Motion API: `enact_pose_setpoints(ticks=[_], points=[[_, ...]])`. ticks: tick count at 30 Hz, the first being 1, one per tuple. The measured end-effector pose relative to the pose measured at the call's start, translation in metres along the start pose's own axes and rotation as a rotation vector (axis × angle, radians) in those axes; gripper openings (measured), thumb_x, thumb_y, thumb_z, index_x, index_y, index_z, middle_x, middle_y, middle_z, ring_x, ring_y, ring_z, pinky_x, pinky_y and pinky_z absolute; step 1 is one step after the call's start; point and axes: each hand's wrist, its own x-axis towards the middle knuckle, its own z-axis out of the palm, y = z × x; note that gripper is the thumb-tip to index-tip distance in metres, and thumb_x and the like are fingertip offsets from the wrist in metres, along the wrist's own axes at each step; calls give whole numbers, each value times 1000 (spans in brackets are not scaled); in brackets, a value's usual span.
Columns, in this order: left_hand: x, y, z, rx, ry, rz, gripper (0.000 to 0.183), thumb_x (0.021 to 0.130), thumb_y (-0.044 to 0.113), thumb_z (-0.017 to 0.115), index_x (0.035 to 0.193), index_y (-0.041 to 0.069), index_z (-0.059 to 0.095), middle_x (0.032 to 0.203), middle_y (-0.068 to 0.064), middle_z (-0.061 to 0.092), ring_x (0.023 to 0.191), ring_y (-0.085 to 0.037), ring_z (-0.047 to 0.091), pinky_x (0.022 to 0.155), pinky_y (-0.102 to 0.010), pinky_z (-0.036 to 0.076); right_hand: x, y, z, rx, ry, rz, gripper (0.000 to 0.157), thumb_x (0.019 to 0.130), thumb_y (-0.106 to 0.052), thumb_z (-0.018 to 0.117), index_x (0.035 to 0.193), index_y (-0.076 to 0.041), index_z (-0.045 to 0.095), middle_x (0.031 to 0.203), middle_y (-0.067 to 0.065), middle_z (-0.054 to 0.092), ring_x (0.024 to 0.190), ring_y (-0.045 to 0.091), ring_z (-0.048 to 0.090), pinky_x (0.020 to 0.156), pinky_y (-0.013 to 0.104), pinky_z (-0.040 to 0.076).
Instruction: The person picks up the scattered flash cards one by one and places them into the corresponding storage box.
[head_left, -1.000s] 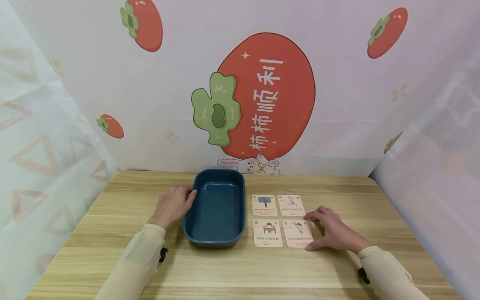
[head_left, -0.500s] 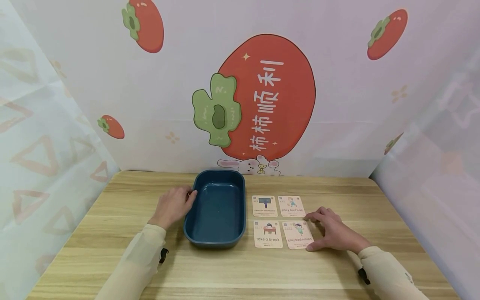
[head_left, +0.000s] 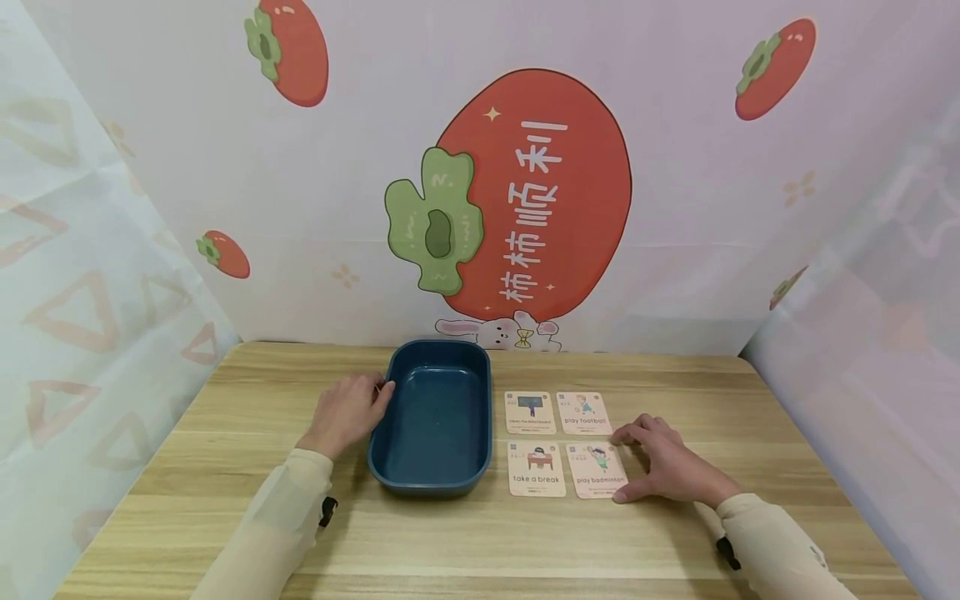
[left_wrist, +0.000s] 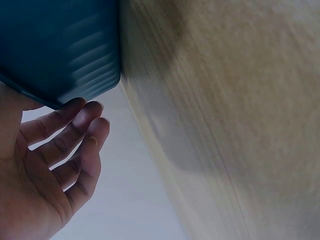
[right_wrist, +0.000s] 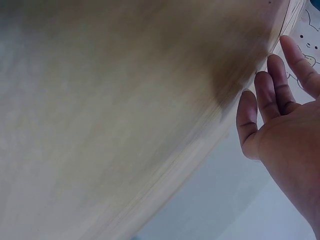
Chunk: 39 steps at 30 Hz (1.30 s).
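Note:
A dark blue, rounded rectangular plastic basin (head_left: 431, 437) stands on the table, with nothing lying in it. My left hand (head_left: 347, 414) holds its left rim, thumb over the edge and fingers along the outside wall, as the left wrist view also shows. Right of the basin several picture cards lie flat in two rows. At the back are "clean the blackboard" (head_left: 530, 413) and "play football" (head_left: 583, 414); in front, "take a break" (head_left: 536, 471) and "play badminton" (head_left: 596, 472). My right hand (head_left: 663, 465) rests at the right side of the badminton card, thumb and fingers spread, its thumb at the card's lower right corner.
The wood-grain table (head_left: 480, 550) ends at a pale cloth backdrop (head_left: 675, 208) printed with red persimmons and a rabbit. Similar pale cloth (head_left: 90, 250) hangs at both sides.

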Motion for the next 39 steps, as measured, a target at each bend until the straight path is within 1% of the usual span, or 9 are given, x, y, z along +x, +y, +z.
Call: enact_pose_setpoints(ticks=[6,11,14,18,21,26,29,34,39], points=[[0,0,0,-3,8,2,31,103,24,59,73,13,58,59,2,48,52,-16,46,48,-32,36,2,2,2,-7,6,-6,81,59,-68,87,114,-14,62,105,-5,51,100,19,46,92,49,35],[0,1,0,-7,4,-5,31,103,25,59,74,14,59,59,3,49,52,-16,47,48,-32,37,2,1,1,-2,28,-8,82,57,-67,89,112,-15,58,101,-6,51,95,16,44,89,44,34],[0,0,0,-11,6,-1,32,103,26,59,73,14,58,59,3,49,52,-16,47,48,-32,37,2,-3,-2,32,28,8,80,57,-61,92,110,-13,56,98,-4,51,92,17,44,86,42,34],[0,0,0,-12,11,6,32,103,26,59,73,14,58,59,3,49,52,-16,47,48,-32,36,3,-9,-7,83,8,47,74,61,-51,95,108,-12,55,96,-1,52,91,18,46,83,36,38],[0,0,1,-9,16,5,31,102,26,59,74,14,59,60,3,50,52,-16,47,48,-32,37,4,-13,-10,127,-2,61,68,65,-43,96,107,-10,54,95,0,54,89,17,49,78,31,42],[0,-1,1,-9,25,7,31,102,26,60,73,14,59,60,3,50,53,-16,47,49,-33,37,6,-14,-12,188,-12,90,59,70,-31,95,105,-9,53,92,0,56,84,16,52,72,26,44],[0,-1,1,-10,25,6,32,102,26,60,72,15,58,60,3,49,53,-15,47,48,-33,37,5,-15,-13,209,-8,97,56,73,-27,93,105,-8,52,91,0,55,82,15,52,70,26,45],[0,-1,2,-14,18,4,31,102,25,60,73,14,58,60,3,49,52,-16,47,48,-32,37,4,-15,-14,261,29,66,51,75,-22,91,103,-6,52,89,3,55,81,15,52,69,28,45],[0,-1,2,-21,14,1,31,102,26,59,74,14,58,60,3,50,52,-16,47,48,-32,37,4,-12,-14,308,48,57,44,79,-16,89,102,-6,53,87,2,56,78,15,54,68,27,46]])
